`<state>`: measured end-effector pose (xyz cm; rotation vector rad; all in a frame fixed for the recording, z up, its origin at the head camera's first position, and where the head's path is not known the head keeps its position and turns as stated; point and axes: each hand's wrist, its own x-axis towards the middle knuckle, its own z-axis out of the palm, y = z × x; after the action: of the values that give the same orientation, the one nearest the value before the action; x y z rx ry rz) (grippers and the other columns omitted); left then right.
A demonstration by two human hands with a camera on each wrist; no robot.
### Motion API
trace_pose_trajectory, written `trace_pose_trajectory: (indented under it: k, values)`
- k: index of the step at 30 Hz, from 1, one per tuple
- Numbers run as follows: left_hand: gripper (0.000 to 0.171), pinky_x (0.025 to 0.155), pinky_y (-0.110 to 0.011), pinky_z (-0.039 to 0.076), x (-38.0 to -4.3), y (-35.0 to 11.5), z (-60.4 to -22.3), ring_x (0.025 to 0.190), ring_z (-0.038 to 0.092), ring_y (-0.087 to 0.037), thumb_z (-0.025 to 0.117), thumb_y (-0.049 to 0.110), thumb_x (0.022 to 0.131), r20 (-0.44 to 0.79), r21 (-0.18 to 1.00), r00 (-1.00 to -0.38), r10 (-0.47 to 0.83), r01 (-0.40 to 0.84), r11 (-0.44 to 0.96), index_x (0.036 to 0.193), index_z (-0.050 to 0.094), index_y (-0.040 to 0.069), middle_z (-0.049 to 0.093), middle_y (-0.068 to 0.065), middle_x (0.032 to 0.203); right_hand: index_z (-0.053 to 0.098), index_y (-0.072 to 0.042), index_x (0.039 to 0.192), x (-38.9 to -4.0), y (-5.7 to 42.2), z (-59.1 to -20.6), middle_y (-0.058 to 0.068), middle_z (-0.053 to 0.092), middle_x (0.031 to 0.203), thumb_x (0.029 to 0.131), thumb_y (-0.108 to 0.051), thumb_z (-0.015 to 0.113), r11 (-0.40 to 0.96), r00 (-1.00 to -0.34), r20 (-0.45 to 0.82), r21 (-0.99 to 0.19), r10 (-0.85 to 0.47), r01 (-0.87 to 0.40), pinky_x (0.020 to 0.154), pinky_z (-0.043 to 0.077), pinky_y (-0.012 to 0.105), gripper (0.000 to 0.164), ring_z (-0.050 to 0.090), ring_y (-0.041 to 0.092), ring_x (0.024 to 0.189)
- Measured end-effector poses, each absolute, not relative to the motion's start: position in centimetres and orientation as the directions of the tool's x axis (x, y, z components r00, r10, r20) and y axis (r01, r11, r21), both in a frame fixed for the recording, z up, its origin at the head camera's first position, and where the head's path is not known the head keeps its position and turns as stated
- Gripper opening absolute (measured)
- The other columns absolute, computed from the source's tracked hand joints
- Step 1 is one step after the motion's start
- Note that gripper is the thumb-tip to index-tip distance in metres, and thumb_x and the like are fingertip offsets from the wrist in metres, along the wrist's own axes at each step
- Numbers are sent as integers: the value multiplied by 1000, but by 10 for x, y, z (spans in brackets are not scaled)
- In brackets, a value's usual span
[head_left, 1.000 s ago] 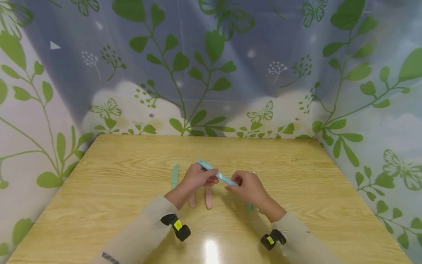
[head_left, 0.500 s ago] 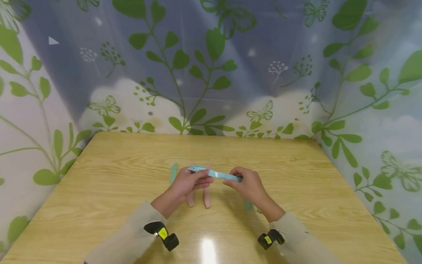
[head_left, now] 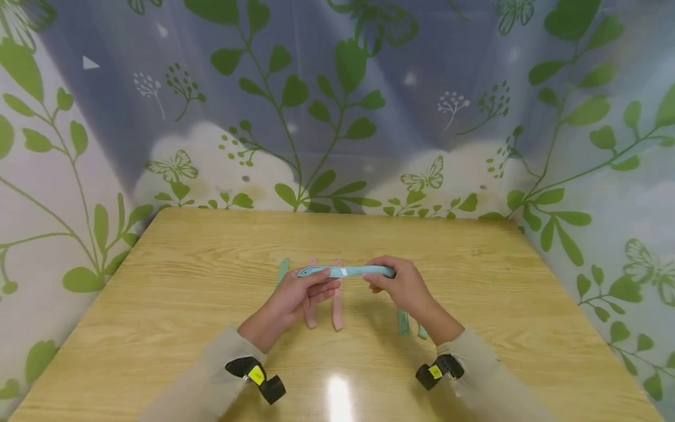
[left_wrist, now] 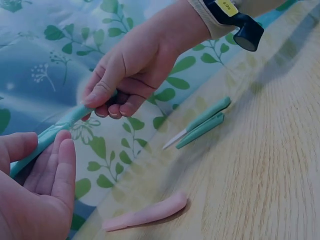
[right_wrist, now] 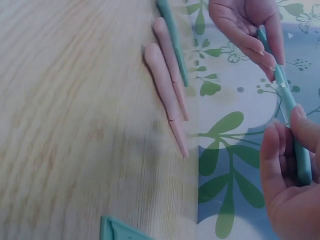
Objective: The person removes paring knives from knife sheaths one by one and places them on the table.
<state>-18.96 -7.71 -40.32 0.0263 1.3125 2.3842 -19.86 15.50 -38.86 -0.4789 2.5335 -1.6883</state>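
Note:
A light blue-green sheathed knife (head_left: 355,271) is held almost level above the table, with a small white patch near its middle. My left hand (head_left: 290,299) pinches the sheath end between thumb and fingers. The handle end is gripped by my right hand (head_left: 403,284); the left wrist view shows that thumb (left_wrist: 100,92) lying along it. No bare blade shows between the hands. Beneath them lie two pink sheathed knives (right_wrist: 162,82), side by side. A green sheathed knife (right_wrist: 174,42) lies to their left, partly hidden by my left hand in the head view.
Near my right forearm lie an unsheathed green-handled knife (left_wrist: 209,113) with a white blade and a separate green sheath (left_wrist: 201,131). The wooden table (head_left: 221,240) ends at a leaf-patterned curtain (head_left: 211,158) at the back and sides.
The held knife has turned from a slant to nearly level. My left hand has moved slightly left and down; my right hand has risen a little. Both keep hold of the knife.

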Motion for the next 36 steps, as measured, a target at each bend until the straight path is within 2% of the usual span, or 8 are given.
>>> trace_pose_trajectory:
  k: [3,9,15,22,29,36]
  values:
    - [14,73,-22,56,-191,-81,-401,79,71,-15,54,5,97,-163,792,-911,378,-349,-501,94,68,2,75,-7,79,63,3,110,-203,152,-384,20,67,89,90,-10,65,296,-953,107,-935,-285,-194,70,58,35,24,66,36,81]
    - [20,74,-22,56,-193,-89,-397,80,71,-14,51,7,98,-120,782,-913,389,-328,-529,94,70,3,75,-7,82,57,7,114,-208,146,-379,19,64,92,93,-8,61,108,-961,64,-989,-269,-96,73,58,29,26,66,14,76]
    - [17,73,-23,56,-194,-91,-396,80,71,-15,52,6,98,-108,802,-921,374,-303,-515,97,68,2,75,-8,82,52,10,115,-209,142,-381,9,66,92,95,-9,58,-70,-963,-7,-997,-271,27,77,56,27,28,67,15,83]
    - [17,73,-23,56,-191,-91,-399,81,71,-15,53,9,98,-110,833,-927,357,-282,-475,103,64,-3,75,-6,82,51,5,109,-201,139,-387,5,71,88,96,-6,55,-268,-959,-59,-954,-278,137,79,56,28,17,70,17,84]
    - [28,76,-25,56,-184,-94,-406,87,70,-17,51,17,99,-131,854,-935,328,-274,-441,112,57,-7,75,-6,89,53,2,106,-192,133,-396,5,73,83,96,-4,54,-347,-959,-130,-913,-250,215,76,57,27,12,70,17,81]
    - [30,76,-27,57,-191,-96,-403,84,70,-18,57,20,96,-96,899,-965,245,-190,-394,111,57,-6,74,-9,91,56,-3,105,-193,132,-395,4,73,82,96,-5,53,-399,-973,-101,-899,-209,179,74,57,24,9,70,15,79]
